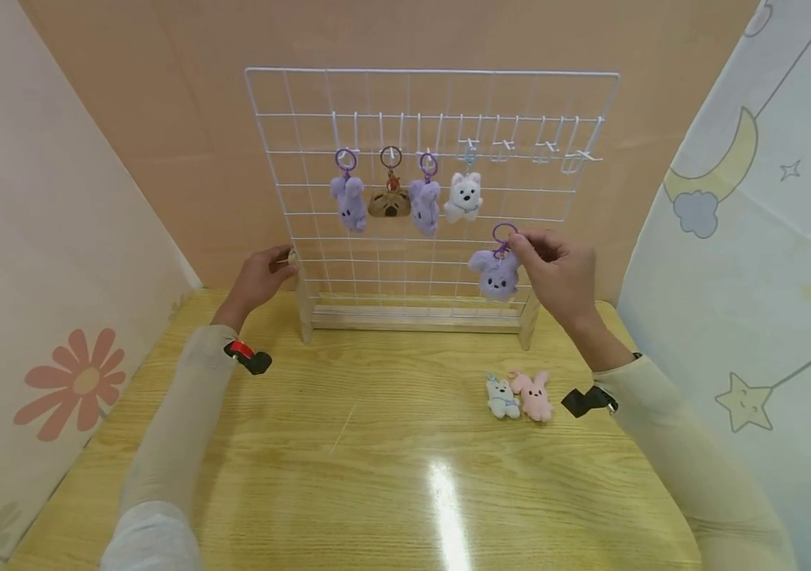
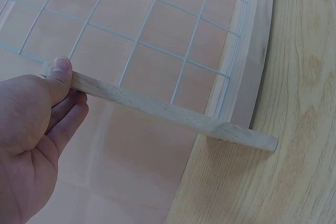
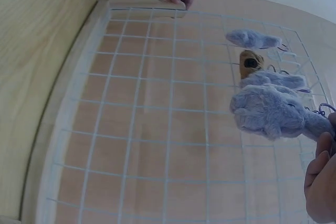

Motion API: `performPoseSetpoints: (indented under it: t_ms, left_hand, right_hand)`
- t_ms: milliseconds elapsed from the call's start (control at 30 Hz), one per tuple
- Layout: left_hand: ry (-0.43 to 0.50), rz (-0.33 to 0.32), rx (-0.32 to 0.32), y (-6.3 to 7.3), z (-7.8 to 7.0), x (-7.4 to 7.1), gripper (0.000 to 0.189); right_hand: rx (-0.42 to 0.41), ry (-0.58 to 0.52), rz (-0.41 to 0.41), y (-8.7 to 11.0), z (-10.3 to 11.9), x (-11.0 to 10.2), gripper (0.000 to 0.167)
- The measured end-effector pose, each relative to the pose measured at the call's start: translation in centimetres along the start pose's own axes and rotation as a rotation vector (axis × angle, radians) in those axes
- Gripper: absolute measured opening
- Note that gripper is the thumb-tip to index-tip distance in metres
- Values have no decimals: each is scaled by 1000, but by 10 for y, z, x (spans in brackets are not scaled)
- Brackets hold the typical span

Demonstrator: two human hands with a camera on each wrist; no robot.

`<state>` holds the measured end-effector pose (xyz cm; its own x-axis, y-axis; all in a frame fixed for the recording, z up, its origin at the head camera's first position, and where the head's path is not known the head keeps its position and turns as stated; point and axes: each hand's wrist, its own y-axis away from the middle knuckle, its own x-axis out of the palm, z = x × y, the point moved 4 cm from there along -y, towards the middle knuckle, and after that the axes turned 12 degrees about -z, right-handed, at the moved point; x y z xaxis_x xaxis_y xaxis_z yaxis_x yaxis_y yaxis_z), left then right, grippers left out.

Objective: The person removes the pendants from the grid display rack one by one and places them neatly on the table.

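Note:
My right hand (image 1: 557, 270) pinches a purple plush keychain (image 1: 497, 275) near its ring, in front of the grid's lower right part. In the right wrist view that plush (image 3: 270, 111) hangs sideways from the fingers. My left hand (image 1: 260, 277) grips the top of the wooden stand's left upright (image 2: 152, 106), thumb over its end. On the white wire grid (image 1: 405, 72) hang two purple plush keychains (image 1: 350, 203), a brown bear-like keychain (image 1: 390, 203) and a white dog-like keychain (image 1: 464, 197). Several bare white hooks (image 1: 547, 147) project at the grid's upper right.
On the wooden table (image 1: 291, 444), a white plush keychain (image 1: 501, 398) and a pink plush keychain (image 1: 536, 396) lie side by side at right, in front of the stand's right foot (image 1: 528, 323). Patterned panels (image 1: 798, 262) flank the table, and a tan backdrop (image 1: 163, 119) stands behind the grid.

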<state>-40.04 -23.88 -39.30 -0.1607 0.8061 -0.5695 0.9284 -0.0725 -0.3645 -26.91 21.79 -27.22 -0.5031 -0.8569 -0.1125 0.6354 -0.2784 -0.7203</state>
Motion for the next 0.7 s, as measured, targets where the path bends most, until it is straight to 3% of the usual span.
performPoseSetpoints:
  t_ms: [300,600,700]
  left_hand:
    - [9,12,-9,0,1,1,58]
    - [5,6,-2,0,2,0,57]
    - [9,10,-5,0,1,0,58]
  right_hand:
    - [-5,31,92,31,15,1,13]
    - [-13,18,178,52,4,-3,10]
    - [-8,24,192,59,-9,-3,10]
